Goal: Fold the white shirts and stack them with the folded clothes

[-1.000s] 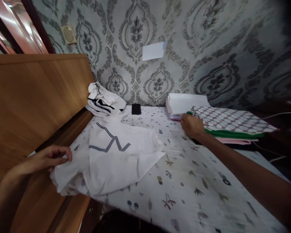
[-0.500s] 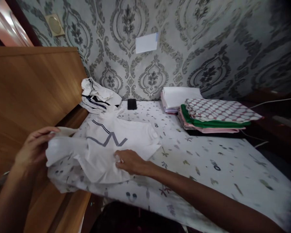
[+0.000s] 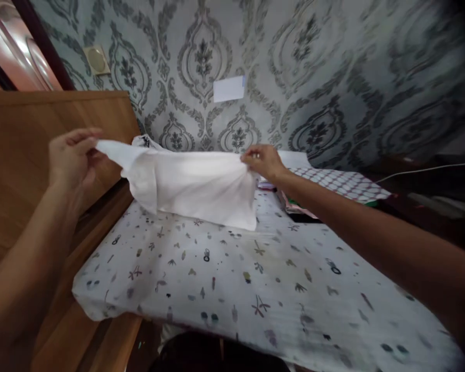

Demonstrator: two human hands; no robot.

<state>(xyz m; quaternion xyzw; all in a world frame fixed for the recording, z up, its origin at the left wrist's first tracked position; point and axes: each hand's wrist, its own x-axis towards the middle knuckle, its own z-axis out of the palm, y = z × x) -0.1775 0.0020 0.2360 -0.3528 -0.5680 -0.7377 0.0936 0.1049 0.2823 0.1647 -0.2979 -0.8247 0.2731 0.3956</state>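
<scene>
A white shirt [image 3: 201, 183] hangs stretched between my two hands above the covered table. My left hand [image 3: 75, 155] pinches its left end, drawn out to a narrow corner. At the shirt's upper right edge, my right hand [image 3: 264, 161] grips the cloth between thumb and fingers. The fabric drapes downward from both holds, and its lower edge hangs just over the printed sheet [image 3: 217, 274]. The dark stripes on the shirt's front are out of sight.
Behind the shirt, a pile of white clothes [image 3: 143, 140] is mostly hidden. Folded cloths, with a patterned one [image 3: 339, 182] on top, lie at the right, partly behind my right forearm. A wooden panel [image 3: 62, 119] borders the left side, and the wallpapered wall [image 3: 256, 62] stands behind.
The shirt lay spread on the table with its striped front up; now it is lifted and held out. Both hands have risen, the right one moving farther right and away from me.
</scene>
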